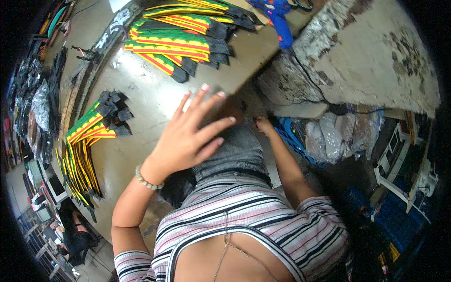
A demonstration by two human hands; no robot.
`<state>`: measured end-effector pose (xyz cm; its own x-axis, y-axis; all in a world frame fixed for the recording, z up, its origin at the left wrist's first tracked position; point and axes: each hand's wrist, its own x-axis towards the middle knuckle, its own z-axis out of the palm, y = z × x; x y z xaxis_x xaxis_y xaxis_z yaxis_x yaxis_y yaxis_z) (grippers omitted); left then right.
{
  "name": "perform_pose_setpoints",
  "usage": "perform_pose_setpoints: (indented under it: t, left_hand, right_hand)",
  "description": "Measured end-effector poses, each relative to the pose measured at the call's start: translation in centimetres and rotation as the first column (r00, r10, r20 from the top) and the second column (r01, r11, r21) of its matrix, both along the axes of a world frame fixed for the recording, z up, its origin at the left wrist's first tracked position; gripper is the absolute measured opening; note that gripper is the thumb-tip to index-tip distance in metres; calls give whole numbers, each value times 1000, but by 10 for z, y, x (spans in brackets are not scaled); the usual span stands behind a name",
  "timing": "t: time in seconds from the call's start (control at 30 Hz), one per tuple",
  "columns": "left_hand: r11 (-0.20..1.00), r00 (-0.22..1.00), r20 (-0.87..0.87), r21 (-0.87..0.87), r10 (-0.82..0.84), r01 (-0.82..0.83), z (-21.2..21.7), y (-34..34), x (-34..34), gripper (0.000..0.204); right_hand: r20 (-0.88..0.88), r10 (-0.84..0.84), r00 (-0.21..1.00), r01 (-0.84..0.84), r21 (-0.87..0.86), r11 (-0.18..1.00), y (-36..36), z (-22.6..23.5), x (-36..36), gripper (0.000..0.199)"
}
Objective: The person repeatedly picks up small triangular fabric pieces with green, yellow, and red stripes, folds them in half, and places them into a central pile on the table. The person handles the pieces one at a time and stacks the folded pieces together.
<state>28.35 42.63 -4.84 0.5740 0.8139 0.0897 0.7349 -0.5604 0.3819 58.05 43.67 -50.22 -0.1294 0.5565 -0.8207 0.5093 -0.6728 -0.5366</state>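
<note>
Overlooking striped strips (171,44), blue package (277,19)

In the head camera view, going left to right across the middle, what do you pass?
Dark bags at the table's left edge → fanned pile of green, yellow and red striped strips → left hand, fingers spread over the table → right hand, reaching down off the table's edge → clear plastic bags below.

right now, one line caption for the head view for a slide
Open left hand raised over worn table stacked with green, yellow and red striped straps; right hand reaching below.
</note>
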Motion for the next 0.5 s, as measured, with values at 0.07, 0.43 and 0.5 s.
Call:
perform_pose_setpoints:
  t: [0.07,0.43,0.5]
  left_hand:
    - [994,995,-38,-69,-92,89,-4,6,-1,49]
    - [948,971,-163,-295,-175,121,-14,16,-10,57]
    - [961,952,-246,-251,-182,119,-12,15,-9,53]
  right_hand:
    - [126,62,990,-63,1,998,5,-37,-15,25]
    - [359,311,880,-369,106,923,79,-59,-60,25]
    - [420,332,845,-414,120,903,102,-64,-51,25]
